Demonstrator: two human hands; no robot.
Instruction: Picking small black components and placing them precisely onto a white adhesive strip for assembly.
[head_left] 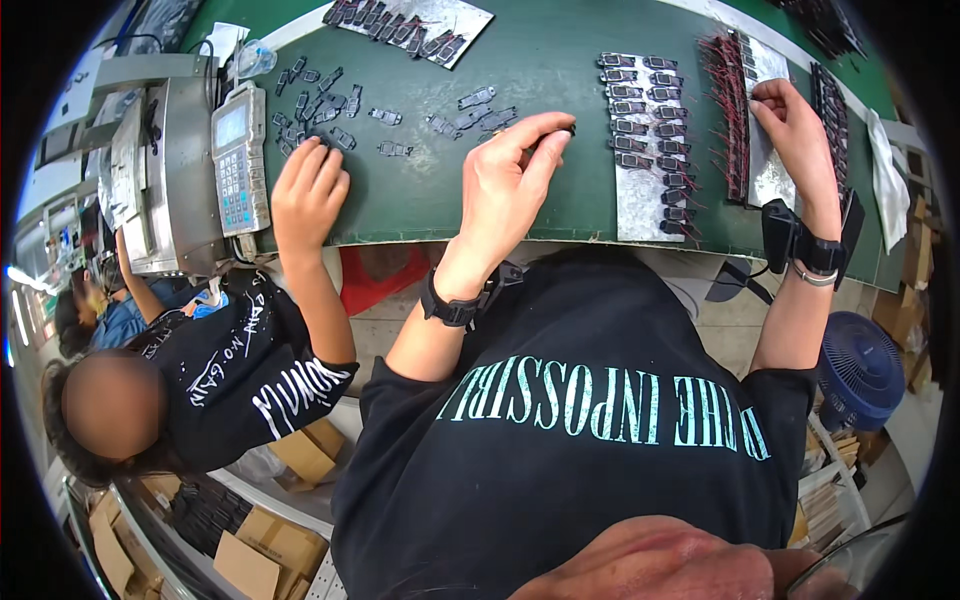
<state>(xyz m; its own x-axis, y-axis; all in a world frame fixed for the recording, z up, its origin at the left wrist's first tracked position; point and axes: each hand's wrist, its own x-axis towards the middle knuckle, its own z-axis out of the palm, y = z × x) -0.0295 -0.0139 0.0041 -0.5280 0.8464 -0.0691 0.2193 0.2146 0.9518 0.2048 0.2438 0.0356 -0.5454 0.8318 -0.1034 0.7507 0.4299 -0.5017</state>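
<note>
My left hand [500,190] is raised over the green table, thumb and forefinger pinched on a small black part [572,129] that barely shows past the fingertips. Close to its right lies a metal plate [634,210] carrying two columns of small black modules with thin red wires. My right hand [805,135] is at a second metal plate [770,182]. Its thumb and fingers are drawn together beside a dense row of red-wired modules [736,130]; whatever they hold is too small to make out. Loose black modules [470,120] lie beyond my left hand.
To the left, another person's hand [308,195] rests by a scatter of loose modules [325,105]. A machine with a keypad panel [238,165] stands beyond it. Another loaded plate [470,22] is at the far edge. A blue fan [860,370] stands at lower right.
</note>
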